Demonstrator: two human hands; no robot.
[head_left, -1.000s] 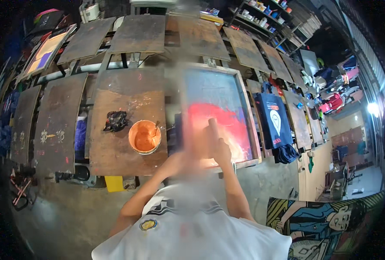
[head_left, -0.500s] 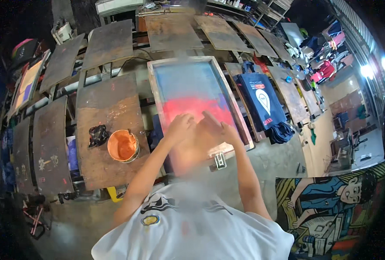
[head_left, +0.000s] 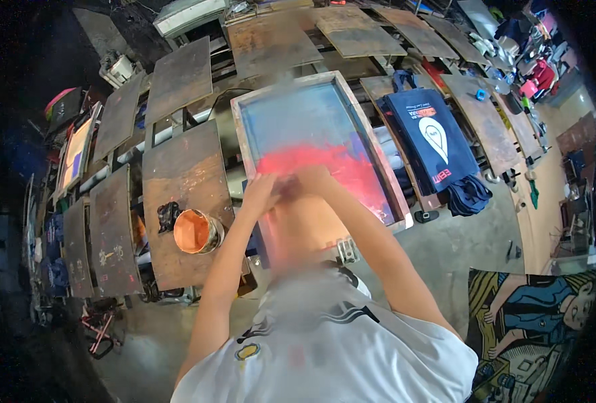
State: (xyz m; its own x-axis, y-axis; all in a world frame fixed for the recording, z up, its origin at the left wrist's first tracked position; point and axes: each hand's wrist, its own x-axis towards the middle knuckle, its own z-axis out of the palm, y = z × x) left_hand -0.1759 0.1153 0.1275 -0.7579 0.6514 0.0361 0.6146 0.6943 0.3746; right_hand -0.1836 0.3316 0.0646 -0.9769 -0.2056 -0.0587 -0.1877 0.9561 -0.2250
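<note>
A wooden-framed printing screen lies in front of me, its mesh blue at the far end with a red ink smear across the middle. Over the near left part of that smear, my left hand is closed with bent fingers. Close beside it, my right hand reaches in over the mesh, its fingers smeared. Between the hands is a dark blurred patch; I cannot tell what it is. A metal clamp sits at the screen's near edge.
Left of the screen, an orange-stained bucket and a crumpled black plastic piece rest on a worn board. On the right, dark blue printed tote bags lie stacked on another board. Several more boards surround these.
Both hands have come closer together, the right one moving left and slightly away from me. The whole view has shifted, so the boards and bags appear displaced.
</note>
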